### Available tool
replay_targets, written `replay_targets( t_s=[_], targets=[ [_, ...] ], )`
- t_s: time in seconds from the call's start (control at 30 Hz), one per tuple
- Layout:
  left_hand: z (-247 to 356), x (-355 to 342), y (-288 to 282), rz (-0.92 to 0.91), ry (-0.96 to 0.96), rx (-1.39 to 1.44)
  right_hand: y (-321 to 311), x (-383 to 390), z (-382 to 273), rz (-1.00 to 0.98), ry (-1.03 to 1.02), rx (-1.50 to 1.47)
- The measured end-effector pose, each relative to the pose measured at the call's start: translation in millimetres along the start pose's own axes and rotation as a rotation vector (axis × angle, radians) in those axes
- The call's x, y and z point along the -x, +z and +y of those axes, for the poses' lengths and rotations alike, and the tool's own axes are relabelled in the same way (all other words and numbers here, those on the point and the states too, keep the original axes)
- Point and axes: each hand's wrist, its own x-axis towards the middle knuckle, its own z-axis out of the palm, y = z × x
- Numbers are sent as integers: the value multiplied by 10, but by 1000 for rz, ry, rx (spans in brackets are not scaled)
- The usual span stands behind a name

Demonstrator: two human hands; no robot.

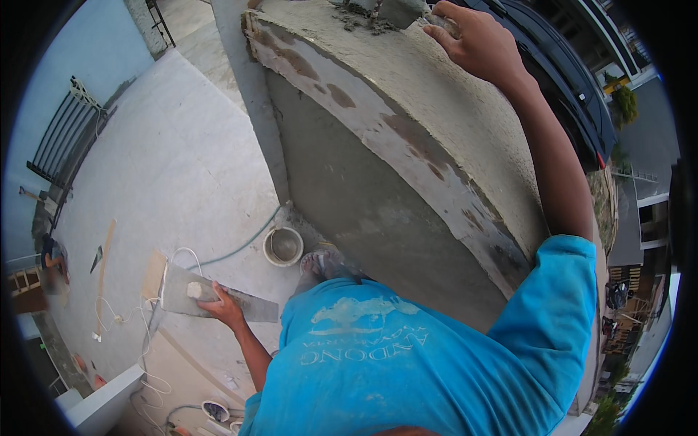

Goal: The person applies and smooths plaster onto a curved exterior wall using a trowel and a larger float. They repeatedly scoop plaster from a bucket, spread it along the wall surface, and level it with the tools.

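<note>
My right hand [476, 40] is closed round the handle of a trowel [402, 10] at the top of the view. The trowel's grey blade rests at the far end of a wall's top, covered in rough plaster [465, 116], beside a lump of dark wet mortar [371, 25]. Low on the left, my left hand [225, 307] grips the pale block handle of a long grey plastering float [253, 307]. That float hangs away from the wall, above the floor, its flat face partly behind my fingers.
A round bucket [283, 247] stands by the wall's foot near my feet, with a green hose [243, 245] behind it. White cables [145, 334] and wooden strips [105, 269] lie on the left floor. A dark car [560, 80] stands beyond the wall; another person [54, 265] is far left.
</note>
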Motion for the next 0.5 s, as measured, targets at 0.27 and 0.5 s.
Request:
replay_targets(
  t_s=[0.27,0.5],
  targets=[
    [72,-9,-24,-38,-27,5,-59,29,119,-71,80,-6],
    [69,-44,3,-71,4,32,60,261,460,-29,-9,-26]
  ],
)
